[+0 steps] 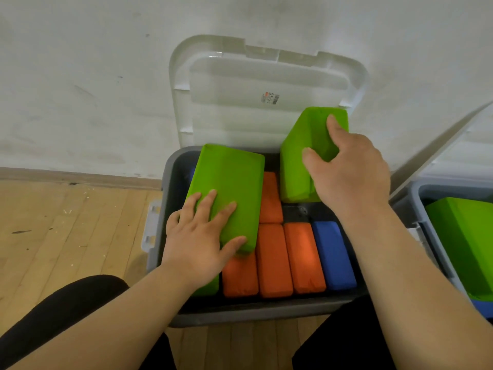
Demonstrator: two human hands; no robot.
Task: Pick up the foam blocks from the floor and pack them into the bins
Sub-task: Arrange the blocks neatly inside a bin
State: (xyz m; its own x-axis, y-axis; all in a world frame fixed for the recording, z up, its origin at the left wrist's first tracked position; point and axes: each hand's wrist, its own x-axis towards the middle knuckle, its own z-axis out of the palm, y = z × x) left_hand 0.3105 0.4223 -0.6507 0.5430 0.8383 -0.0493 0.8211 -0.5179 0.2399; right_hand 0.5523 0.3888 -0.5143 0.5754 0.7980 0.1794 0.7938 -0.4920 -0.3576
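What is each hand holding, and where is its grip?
The right hand grips the upright green block near its top, thumb on one face. The left hand lies flat on the near end of the tilted green block.

The near bin is dark grey with a pale grey latch and a milky white lid bearing a red-and-black label; in it, the left green block and the right green block are bright lime, the orange blocks plain orange, and the blue block royal blue. The right bin is the same grey, with a third green block and a second blue block. The floor shows tan wood planks, the wall is scuffed white, the trousers black.
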